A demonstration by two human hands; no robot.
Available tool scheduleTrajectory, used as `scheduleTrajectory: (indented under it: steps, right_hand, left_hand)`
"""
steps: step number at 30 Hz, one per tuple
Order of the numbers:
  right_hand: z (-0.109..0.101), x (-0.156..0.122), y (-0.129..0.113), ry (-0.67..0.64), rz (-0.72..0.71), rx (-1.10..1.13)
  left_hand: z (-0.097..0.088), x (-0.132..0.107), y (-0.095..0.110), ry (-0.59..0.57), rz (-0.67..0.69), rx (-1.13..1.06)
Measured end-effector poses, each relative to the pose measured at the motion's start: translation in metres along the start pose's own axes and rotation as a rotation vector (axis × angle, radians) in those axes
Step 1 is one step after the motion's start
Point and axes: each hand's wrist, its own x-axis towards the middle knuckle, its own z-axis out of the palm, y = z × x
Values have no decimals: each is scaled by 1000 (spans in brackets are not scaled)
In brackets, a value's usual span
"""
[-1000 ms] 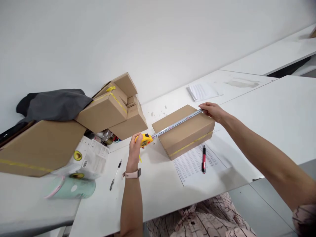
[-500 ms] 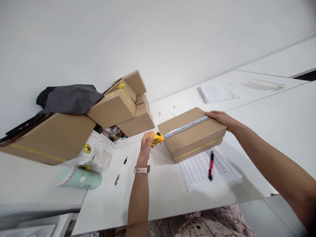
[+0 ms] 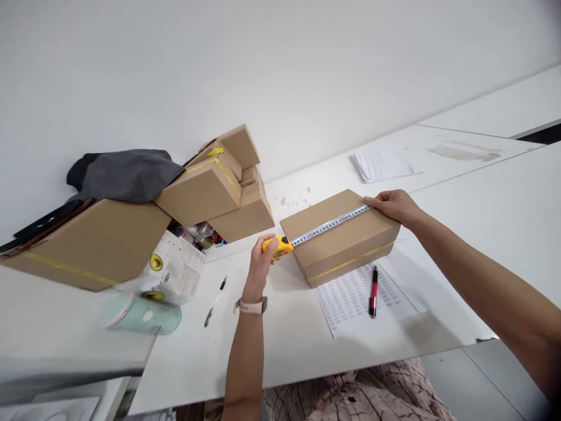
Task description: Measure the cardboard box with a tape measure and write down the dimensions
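The left hand (image 3: pixel 262 257) grips a yellow tape measure (image 3: pixel 279 248) beside one end of a brown box (image 3: pixel 322 221) — its metal strip (image 3: pixel 328 227) runs across the top. The right hand (image 3: pixel 397 207) pinches the strip at the other end. The box sits on the white table (image 3: pixel 284 351) — a red pen (image 3: pixel 373 293) lies nearby.

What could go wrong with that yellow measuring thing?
The metal strip is pulled out, so if the right hand slips off its far end, it might snap back toward the left hand holding the yellow tape measure. The cardboard box could perhaps slide if pushed, making the number wrong. A bump might also roll the red pen off the printed sheet.
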Motion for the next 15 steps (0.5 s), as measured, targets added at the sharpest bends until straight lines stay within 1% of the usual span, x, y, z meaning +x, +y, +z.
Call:
scheduleTrajectory:
  steps: [1,2,3,4,6,7,8,10,12,13,15]
  right_hand:
    - [-4,2,-2,8,-56,15]
    - [-8,4,-6,12,-120,42]
    - [-11,6,-11,9,-184,73]
    - [-13,7,-18,-7,-243,100]
    - [-8,8,-38,-97,-337,94]
    - [-1,9,-48,-169,-380,56]
    - [9,9,-59,-252,-423,1]
    - [34,11,-78,-398,-502,-129]
    - [61,16,-89,-458,-526,-219]
    - [73,19,-92,-459,-521,-249]
    - [90,27,-93,-439,-504,-289]
  left_hand:
    - [1,-13,4,-47,-4,-14]
    - [4,-27,7,-129,-20,-45]
    - [10,-43,8,-226,-56,-102]
    - [19,-60,7,-350,-114,-178]
    - [46,-90,2,-623,-282,-339]
    - [64,-102,-1,-713,-330,-406]
    - [83,-112,-3,-749,-354,-462]
    - [121,-121,-5,-724,-391,-574]
    - [149,-119,-2,-632,-398,-671]
    - [159,-115,1,-583,-392,-707]
    - [169,-106,7,-504,-372,-740]
